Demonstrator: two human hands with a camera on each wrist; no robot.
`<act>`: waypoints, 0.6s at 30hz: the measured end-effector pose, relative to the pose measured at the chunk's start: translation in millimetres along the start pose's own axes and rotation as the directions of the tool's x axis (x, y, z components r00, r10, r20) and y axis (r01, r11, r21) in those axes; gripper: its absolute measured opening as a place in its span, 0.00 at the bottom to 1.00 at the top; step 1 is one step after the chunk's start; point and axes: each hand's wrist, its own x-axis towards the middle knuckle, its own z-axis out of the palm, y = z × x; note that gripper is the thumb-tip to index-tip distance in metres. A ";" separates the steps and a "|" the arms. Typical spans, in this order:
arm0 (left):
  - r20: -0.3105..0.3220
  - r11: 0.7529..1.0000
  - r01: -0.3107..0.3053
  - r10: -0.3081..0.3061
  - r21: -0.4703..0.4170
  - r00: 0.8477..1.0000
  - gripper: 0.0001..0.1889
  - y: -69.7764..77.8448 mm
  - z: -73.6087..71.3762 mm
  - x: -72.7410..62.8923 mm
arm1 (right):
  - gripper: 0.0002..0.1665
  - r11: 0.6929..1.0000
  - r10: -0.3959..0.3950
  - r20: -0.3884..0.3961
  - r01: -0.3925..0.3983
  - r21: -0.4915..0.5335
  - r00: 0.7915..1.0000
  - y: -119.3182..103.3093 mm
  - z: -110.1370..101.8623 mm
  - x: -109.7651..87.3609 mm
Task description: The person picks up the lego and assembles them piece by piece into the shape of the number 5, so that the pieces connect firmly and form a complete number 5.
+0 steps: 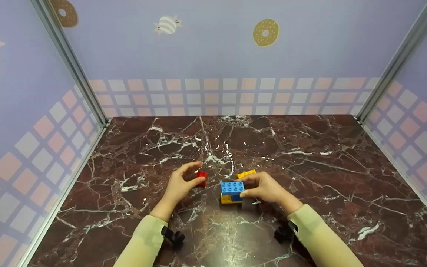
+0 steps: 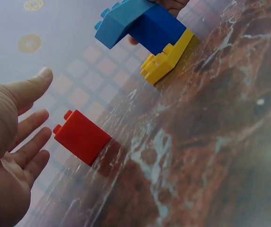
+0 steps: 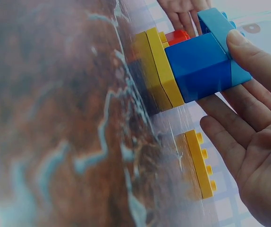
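A stack of toy building bricks stands on the marble-patterned table: a yellow brick (image 3: pixel 161 68) at the bottom, a dark blue brick (image 3: pixel 201 66) on it, and a light blue brick (image 1: pixel 232 187) on top. My right hand (image 1: pixel 267 187) pinches the light blue brick between thumb and fingers. To the left, a red brick (image 2: pixel 82 137) stands upright on the table. Around its left side my left hand (image 1: pixel 181 182) is spread, thumb and fingers apart; the left wrist view shows a gap between them and the brick. Behind my right hand lies another yellow brick (image 1: pixel 246 173), partly hidden.
The dark red table (image 1: pixel 332 167) has white veins. A purple back wall (image 1: pixel 213 52) with printed donuts and checks closes the far side. Side walls with metal corner posts (image 1: pixel 395 61) stand left and right.
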 end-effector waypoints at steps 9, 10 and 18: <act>0.029 0.988 0.021 -0.026 0.155 0.999 0.30 -5.9 -0.7 -0.9 | 0.25 1.000 -0.008 0.000 0.008 0.001 1.000 -1.2 0.0 -0.7; 0.033 0.987 0.022 -0.028 0.160 0.999 0.30 -6.1 -0.5 -0.8 | 0.25 1.000 -0.006 -0.001 0.006 0.000 1.000 -1.6 0.1 -0.6; 0.059 0.976 0.020 -0.034 0.217 0.998 0.30 -8.3 1.6 -1.7 | 0.25 1.000 -0.003 -0.002 0.003 0.004 1.000 -0.8 0.6 0.0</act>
